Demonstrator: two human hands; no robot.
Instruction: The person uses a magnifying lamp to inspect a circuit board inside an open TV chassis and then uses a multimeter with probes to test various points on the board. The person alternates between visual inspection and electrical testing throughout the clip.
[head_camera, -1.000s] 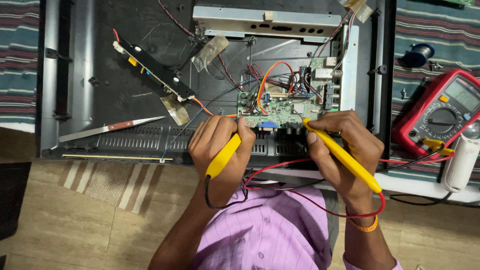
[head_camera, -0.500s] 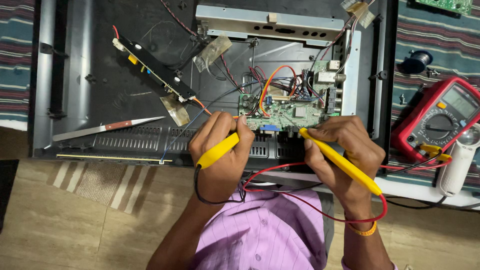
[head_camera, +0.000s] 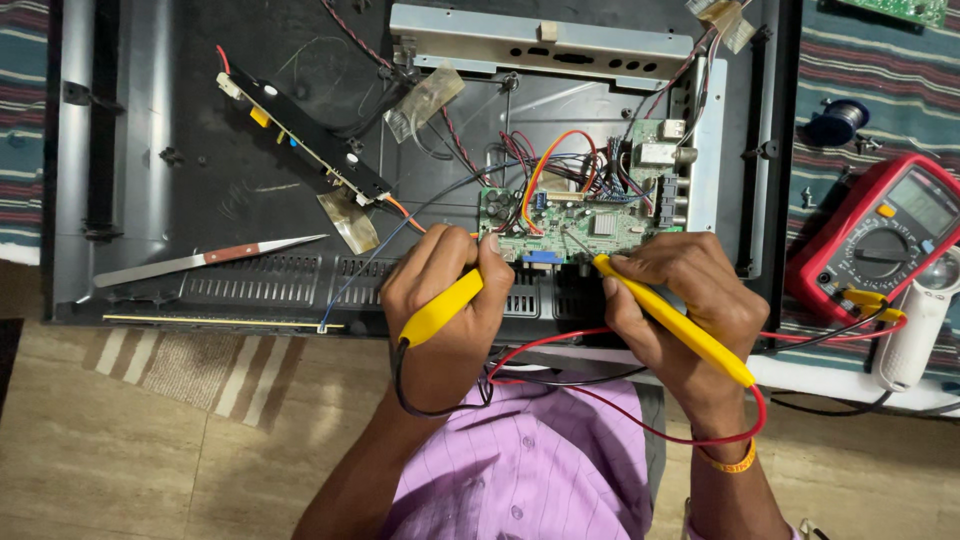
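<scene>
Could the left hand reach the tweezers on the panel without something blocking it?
Probably yes. The tweezers lie bare on the dark back panel, with nothing between them and the left hand. But that hand grips a yellow probe, so it is not free.

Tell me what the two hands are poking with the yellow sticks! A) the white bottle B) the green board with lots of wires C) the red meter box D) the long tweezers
B: the left hand and the right hand each hold a yellow probe whose tip end reaches the green circuit board; the red meter lies off to the side, untouched.
</scene>
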